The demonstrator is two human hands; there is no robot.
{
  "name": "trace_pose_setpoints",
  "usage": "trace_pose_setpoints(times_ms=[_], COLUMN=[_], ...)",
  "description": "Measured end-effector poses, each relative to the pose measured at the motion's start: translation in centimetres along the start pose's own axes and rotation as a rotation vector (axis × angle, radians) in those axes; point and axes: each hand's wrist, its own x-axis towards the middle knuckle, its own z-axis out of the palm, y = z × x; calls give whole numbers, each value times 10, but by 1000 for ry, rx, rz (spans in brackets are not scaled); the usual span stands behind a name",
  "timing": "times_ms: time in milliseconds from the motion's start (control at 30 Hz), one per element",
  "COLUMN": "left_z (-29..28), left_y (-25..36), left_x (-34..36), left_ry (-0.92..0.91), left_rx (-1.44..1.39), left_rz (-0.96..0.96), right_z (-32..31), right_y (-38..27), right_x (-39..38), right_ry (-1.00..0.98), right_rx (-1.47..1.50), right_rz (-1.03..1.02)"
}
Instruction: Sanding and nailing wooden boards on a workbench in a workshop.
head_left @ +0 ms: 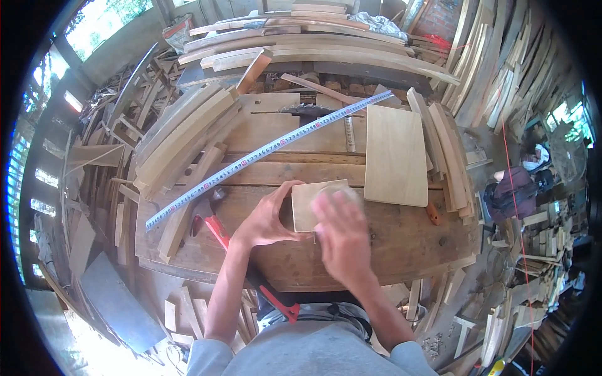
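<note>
A small square wooden piece [303,210], pale and box-like, is held at the near middle of the workbench [395,241]. My left hand [271,216] clasps its left side, thumb and fingers spread around the edges. Over its right part lies my right hand [338,216], smeared by motion; whether something is under the fingers cannot be made out. A long white-and-blue measuring strip [263,152] runs diagonally across the bench beyond both hands. To the right rests a flat rectangular wooden board [396,156].
A toothed circular saw blade [308,111] rises from the bench beyond the strip. Wooden strips [188,141] are stacked at the left, more strips [446,160] at the right. A red-and-black tool [216,232] passes near my left forearm. Long planks [326,53] lie at the back.
</note>
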Motion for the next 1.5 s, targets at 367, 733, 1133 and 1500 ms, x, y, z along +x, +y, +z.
trace_pose_setpoints(times_ms=[367, 733, 1133, 1500], left_z=[0, 1, 2, 0], left_y=[-1, 3, 1, 3], left_x=[1, 1, 1, -1], left_ry=[-7, -13, 3, -6], left_rx=[17, -9, -20, 2], left_rz=[23, -11, -4, -42], right_z=[0, -10, -21, -16], right_y=[2, 6, 32, 20], right_x=[-13, -3, 11, 3], right_ry=[-37, -179, -23, -48], right_rx=[62, 254, 39, -39], right_rz=[-127, -240, 21, -31])
